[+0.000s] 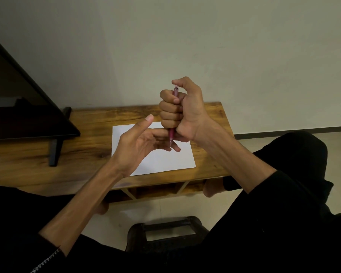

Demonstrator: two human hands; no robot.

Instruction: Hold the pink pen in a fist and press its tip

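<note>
Centrally in the frame, the right hand (182, 109) grips a pink pen (173, 117) in its fist, long axis upright, tip down. Just lower left, the left hand (140, 142) lies relaxed, fingertips touching the tip, above white paper (161, 162) on the bench (87, 123).

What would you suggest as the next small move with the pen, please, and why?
Probably shift the right hand from its fist into a fingertip writing grip. It grips the pink pen upright, tip downward, above the white sheet of paper on the wooden table. The left hand, fingers relaxed, lies by the tip and could steady it meanwhile.
</note>
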